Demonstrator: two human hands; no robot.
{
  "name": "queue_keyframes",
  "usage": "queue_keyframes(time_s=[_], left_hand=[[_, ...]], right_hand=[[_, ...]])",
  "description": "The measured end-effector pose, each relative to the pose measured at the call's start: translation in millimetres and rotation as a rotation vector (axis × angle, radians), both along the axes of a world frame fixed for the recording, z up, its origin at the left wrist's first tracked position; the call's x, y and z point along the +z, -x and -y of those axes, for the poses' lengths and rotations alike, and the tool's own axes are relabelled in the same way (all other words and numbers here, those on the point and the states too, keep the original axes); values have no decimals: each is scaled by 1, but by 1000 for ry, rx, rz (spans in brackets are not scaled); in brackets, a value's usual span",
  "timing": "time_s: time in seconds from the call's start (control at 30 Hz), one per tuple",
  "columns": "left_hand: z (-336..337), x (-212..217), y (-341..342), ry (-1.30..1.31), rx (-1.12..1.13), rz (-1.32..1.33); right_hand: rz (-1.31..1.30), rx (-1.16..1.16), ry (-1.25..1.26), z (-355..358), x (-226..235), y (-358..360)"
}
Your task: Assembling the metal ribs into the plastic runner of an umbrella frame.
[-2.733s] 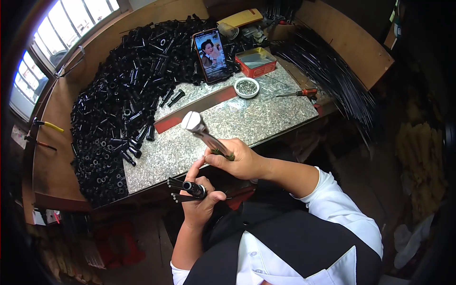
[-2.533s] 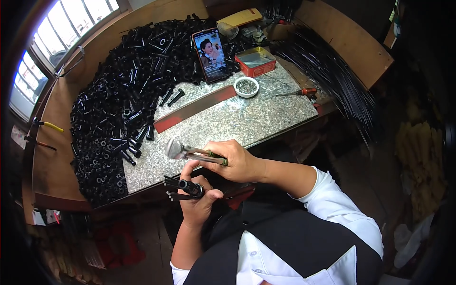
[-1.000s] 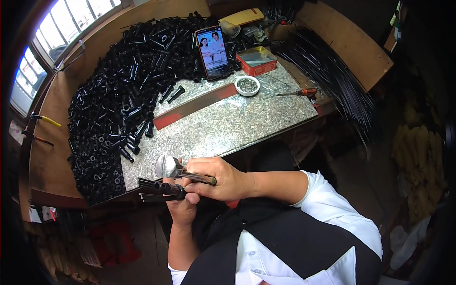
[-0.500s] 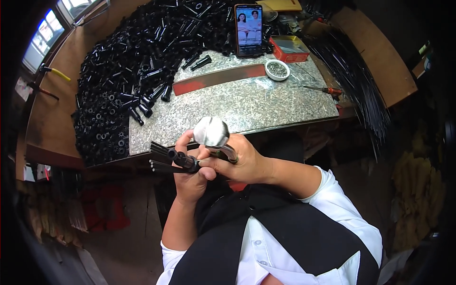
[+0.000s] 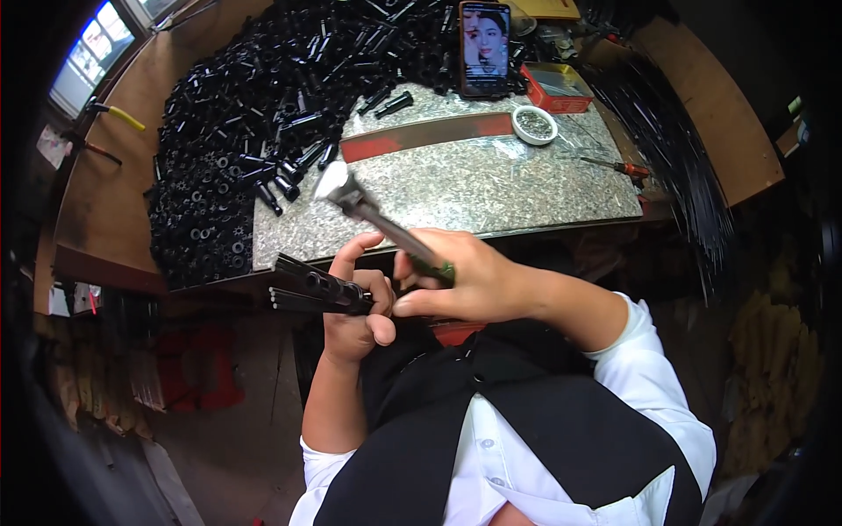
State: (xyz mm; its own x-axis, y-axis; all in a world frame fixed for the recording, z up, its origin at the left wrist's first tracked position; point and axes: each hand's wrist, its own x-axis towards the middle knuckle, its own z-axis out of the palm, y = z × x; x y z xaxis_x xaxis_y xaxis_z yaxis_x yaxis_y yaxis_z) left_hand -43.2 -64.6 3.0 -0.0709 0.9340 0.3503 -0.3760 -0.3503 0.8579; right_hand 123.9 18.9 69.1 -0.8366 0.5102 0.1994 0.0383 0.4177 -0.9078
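Curled fingers (image 5: 379,285) of the left hand (image 5: 353,331) grasp a black tubular fitting (image 5: 326,287) and slim black rods (image 5: 296,302), their long axes pointing leftward from the palm. Just to the right, the right hand (image 5: 478,280) clenches a green-gripped metal tool (image 5: 393,231), its shaft slanting up-left, the head apart from the rods.

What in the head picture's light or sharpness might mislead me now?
Head view: the window is blown out; the speckled slab carries glare; the metal tool in the right hand looks slightly smeared. Same view: fisheye bends the slab's edge, corners fall dark.
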Motion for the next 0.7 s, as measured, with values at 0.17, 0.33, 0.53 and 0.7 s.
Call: queue_keyframes(time_s=[0.17,0.33,0.53,0.7], left_hand=[[0,-1,17,13,14,57],[3,-8,25,59,49,-57],[-1,0,16,176,-41,-22],[-1,0,16,183,-94,-28]], right_hand=[[170,52,-159,-10,1,-40],[309,-52,-791,1,8,-58],[301,-130,-951,5,6,-57],[294,-180,-1117,1,5,-58]])
